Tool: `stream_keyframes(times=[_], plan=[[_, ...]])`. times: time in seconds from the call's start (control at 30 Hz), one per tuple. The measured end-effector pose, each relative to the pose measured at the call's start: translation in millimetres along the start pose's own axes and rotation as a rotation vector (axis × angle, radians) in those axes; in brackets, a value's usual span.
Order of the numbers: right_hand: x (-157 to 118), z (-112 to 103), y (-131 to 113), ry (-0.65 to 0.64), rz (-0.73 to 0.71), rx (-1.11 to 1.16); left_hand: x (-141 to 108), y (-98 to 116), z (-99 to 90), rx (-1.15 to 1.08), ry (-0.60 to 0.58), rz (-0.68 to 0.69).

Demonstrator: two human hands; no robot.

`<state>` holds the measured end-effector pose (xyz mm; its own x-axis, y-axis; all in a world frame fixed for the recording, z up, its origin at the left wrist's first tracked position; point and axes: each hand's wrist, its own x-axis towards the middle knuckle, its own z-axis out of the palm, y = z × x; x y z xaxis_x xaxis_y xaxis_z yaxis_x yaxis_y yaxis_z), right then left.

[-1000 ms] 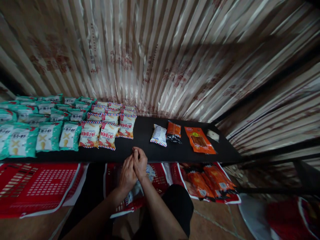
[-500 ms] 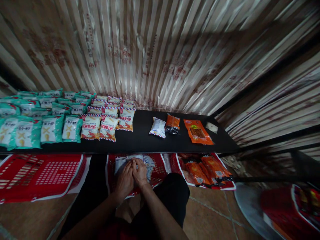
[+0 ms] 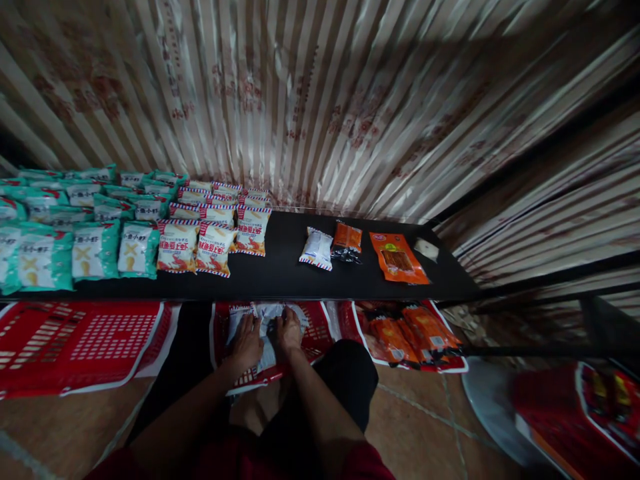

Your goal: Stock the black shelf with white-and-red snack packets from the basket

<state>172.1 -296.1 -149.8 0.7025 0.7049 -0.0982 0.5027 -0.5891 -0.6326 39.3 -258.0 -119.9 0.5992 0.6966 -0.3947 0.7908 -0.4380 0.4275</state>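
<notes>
Both hands are down in the middle red basket (image 3: 320,347), among snack packets showing silvery-white backs. The fingers of my left hand (image 3: 247,345) are curled over a snack packet (image 3: 235,323) on the basket's left side. A short gap to the right, my right hand (image 3: 289,332) has its fingers bent onto another silvery packet (image 3: 300,315). A pale packet (image 3: 268,353) lies between the hands. My fingertips are partly hidden against the packets, and the basket is dim.
On the black shelf (image 3: 280,267) stand green-and-white snack bags (image 3: 95,250) and striped-edge bags (image 3: 213,247) in rows. Further right lie a pale packet (image 3: 317,248), a dark-orange packet (image 3: 347,241) and an orange pouch (image 3: 397,259). Red baskets flank mine, the right one holding orange packets (image 3: 420,330).
My hands, which were together over the packets, have moved apart, left hand to the left and right hand slightly to the right. The view has tilted slightly.
</notes>
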Motion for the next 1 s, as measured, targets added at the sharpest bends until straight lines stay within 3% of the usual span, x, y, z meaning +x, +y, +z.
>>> stream_keyframes(times=[0.4, 0.77, 1.0], plan=[[14, 15, 2, 0.004, 0.003, 0.086, 17, 1, 3.3, -0.129, -0.061, -0.036], [18, 7, 4, 0.078, 0.09, 0.175, 24, -13, 17.1, -0.478, 0.13, -0.086], [25, 1, 2, 0.006, 0.231, 0.409, 16, -14, 19.1, -0.558, 0.204, -0.067]])
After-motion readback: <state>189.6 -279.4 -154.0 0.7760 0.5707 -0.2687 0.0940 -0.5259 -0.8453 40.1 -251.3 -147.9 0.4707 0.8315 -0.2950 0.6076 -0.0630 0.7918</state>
